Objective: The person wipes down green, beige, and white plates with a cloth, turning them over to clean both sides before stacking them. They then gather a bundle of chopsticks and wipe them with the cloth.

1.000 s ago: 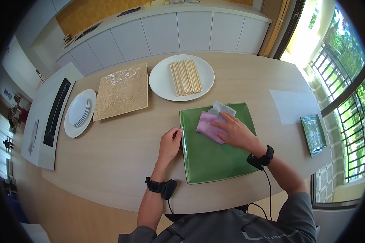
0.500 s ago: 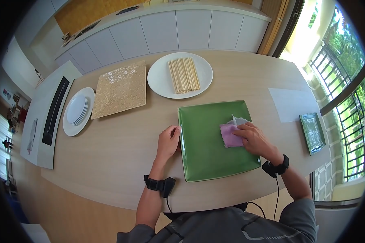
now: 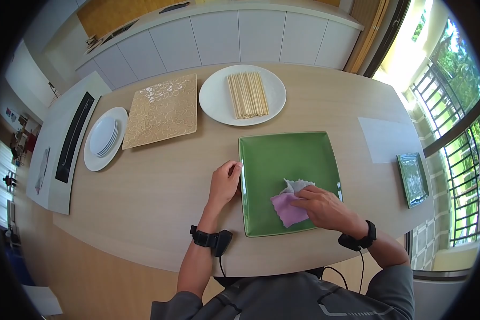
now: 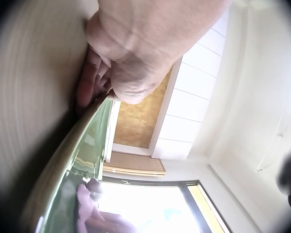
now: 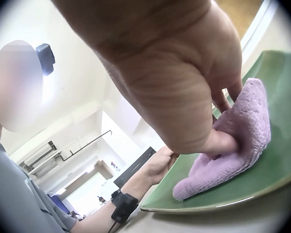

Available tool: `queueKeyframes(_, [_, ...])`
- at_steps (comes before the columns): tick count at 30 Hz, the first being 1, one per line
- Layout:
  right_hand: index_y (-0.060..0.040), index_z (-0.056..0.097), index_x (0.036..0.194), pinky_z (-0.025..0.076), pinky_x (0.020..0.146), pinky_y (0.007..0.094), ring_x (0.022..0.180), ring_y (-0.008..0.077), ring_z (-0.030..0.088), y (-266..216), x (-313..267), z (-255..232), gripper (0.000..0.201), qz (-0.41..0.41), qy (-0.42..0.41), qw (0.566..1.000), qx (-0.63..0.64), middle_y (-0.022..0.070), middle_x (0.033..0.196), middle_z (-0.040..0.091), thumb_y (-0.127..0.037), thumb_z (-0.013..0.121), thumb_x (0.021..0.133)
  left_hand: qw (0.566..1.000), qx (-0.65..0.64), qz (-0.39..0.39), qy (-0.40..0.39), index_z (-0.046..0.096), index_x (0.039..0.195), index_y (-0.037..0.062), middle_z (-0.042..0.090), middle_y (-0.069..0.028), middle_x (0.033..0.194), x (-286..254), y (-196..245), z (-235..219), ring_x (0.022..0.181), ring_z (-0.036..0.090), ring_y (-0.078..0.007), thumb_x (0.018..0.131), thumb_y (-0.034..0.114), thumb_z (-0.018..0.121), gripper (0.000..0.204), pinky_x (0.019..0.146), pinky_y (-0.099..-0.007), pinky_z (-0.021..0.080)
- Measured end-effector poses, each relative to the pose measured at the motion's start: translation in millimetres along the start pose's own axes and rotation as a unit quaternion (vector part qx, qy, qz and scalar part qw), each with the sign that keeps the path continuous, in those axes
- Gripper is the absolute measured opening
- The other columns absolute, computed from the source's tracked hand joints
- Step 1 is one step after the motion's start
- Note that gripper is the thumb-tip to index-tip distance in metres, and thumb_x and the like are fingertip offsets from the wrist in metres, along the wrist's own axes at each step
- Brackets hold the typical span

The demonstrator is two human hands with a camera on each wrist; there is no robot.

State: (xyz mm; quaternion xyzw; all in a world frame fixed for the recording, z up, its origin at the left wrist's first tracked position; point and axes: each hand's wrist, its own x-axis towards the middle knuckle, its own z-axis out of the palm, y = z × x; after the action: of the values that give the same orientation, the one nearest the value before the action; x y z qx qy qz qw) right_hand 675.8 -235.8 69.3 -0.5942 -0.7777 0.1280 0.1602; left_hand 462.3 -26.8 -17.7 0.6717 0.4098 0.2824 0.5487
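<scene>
A square green plate [image 3: 282,154] with a raised rim lies on the table in front of me. My left hand [image 3: 223,184] grips its left edge, and the left wrist view shows the fingers tucked under the rim. On the plate's lower right area, my right hand [image 3: 329,209] holds a fuzzy cloth [image 3: 290,211], pink on one side with a pale grey part folded above. In the right wrist view the thumb and fingers dig into the bunched cloth [image 5: 254,116], which lies against the plate's surface.
Beyond the green plate stands a white oval plate [image 3: 213,101] bearing a bundle of thin wooden sticks [image 3: 248,96]. To its left are a tan patterned square plate [image 3: 162,112] and stacked small white plates [image 3: 102,136] on a larger one. A small green dish [image 3: 412,178] and a whitish sheet [image 3: 386,140] lie right.
My right hand has moved the cloth from the plate's upper part to its right side, then down and left toward the near edge. The left hand has stayed at the plate's left edge.
</scene>
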Motion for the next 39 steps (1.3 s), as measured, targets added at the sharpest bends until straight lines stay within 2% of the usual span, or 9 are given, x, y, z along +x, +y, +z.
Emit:
queueKeyframes(3, [-0.0021,0.065,0.111,0.051,0.089,0.0388,0.102,0.0289,0.060,-11,10,5,0.038,-0.016,-0.020,1.000,-0.019,0.0092,0.104,0.063,0.004,0.062,0.073,1.000,-0.003,-0.004,0.000,0.066,0.098,-0.0023,0.059,-0.0032,0.067,0,0,0,0.051,0.055,-0.0119,0.103,0.029,0.056,0.033,0.043,-0.0300,0.046])
queueKeyframes(10, [-0.0006,0.062,0.115,0.052,0.091,0.0380,0.107,0.0284,0.060,-14,43,21,0.039,-0.064,0.028,0.996,-0.049,0.0117,0.117,0.060,0.001,0.061,0.076,1.000,-0.016,-0.012,-0.011,0.066,0.098,-0.0003,0.060,-0.0001,0.070,-2,6,-1,0.055,0.053,-0.0074,0.103,0.026,0.057,0.029,0.043,-0.0258,0.045])
queueKeyframes(12, [-0.0003,0.062,0.116,0.052,0.092,0.0382,0.108,0.0287,0.060,-10,54,23,0.038,-0.072,0.042,0.995,-0.056,0.0121,0.118,0.060,0.000,0.061,0.077,1.000,-0.014,-0.004,-0.007,0.066,0.097,-0.0016,0.060,-0.0018,0.069,-2,5,0,0.053,0.055,-0.0097,0.103,0.026,0.056,0.030,0.043,-0.0280,0.045])
queueKeyframes(14, [-0.0029,0.060,0.126,0.049,0.101,0.0397,0.120,0.0299,0.056,-4,64,24,0.044,-0.029,-0.011,0.998,-0.057,0.0138,0.129,0.058,-0.003,0.062,0.082,1.000,-0.012,0.003,-0.002,0.065,0.096,-0.0029,0.060,-0.0035,0.067,-1,1,0,0.052,0.056,-0.0119,0.103,0.027,0.055,0.032,0.043,-0.0301,0.046])
queueKeyframes(17, [-0.0034,0.059,0.128,0.049,0.101,0.0408,0.123,0.0312,0.055,7,79,26,0.044,-0.013,0.000,0.998,-0.060,0.0150,0.131,0.056,-0.005,0.063,0.084,0.999,0.000,0.041,0.002,0.065,0.097,-0.0026,0.061,-0.0040,0.067,1,-6,0,0.052,0.057,-0.0124,0.103,0.027,0.056,0.032,0.043,-0.0307,0.046])
queueKeyframes(27, [-0.0041,0.058,0.129,0.049,0.101,0.0428,0.124,0.0330,0.053,50,87,10,0.042,0.060,0.024,0.995,-0.079,0.0160,0.133,0.055,-0.011,0.062,0.088,1.000,-0.012,0.000,-0.007,0.066,0.099,-0.0015,0.058,-0.0028,0.065,-1,0,0,0.050,0.055,-0.0123,0.103,0.028,0.055,0.032,0.042,-0.0301,0.046])
queueKeyframes(31, [-0.0034,0.059,0.123,0.051,0.096,0.0441,0.118,0.0335,0.057,67,66,5,0.039,0.076,0.056,0.988,-0.119,0.0161,0.127,0.057,-0.013,0.062,0.086,0.999,0.011,0.047,-0.001,0.066,0.100,-0.0020,0.059,-0.0036,0.066,0,-2,-1,0.051,0.056,-0.0121,0.103,0.027,0.055,0.032,0.042,-0.0300,0.047])
queueKeyframes(35, [-0.0032,0.061,0.112,0.054,0.092,0.0452,0.112,0.0334,0.060,74,47,-2,0.030,0.100,0.077,0.985,-0.121,0.0165,0.120,0.061,-0.013,0.063,0.084,1.000,0.004,0.025,-0.006,0.066,0.101,-0.0027,0.061,-0.0045,0.068,-2,1,-1,0.052,0.057,-0.0123,0.103,0.028,0.055,0.032,0.042,-0.0298,0.048])
queueKeyframes(39, [-0.0021,0.063,0.118,0.050,0.095,0.0459,0.115,0.0334,0.057,69,18,-17,0.034,0.178,0.037,0.977,-0.114,0.0159,0.115,0.061,-0.014,0.062,0.086,1.000,-0.008,0.015,-0.007,0.066,0.101,-0.0030,0.063,-0.0049,0.070,-2,1,0,0.052,0.058,-0.0127,0.103,0.028,0.055,0.033,0.042,-0.0296,0.048])
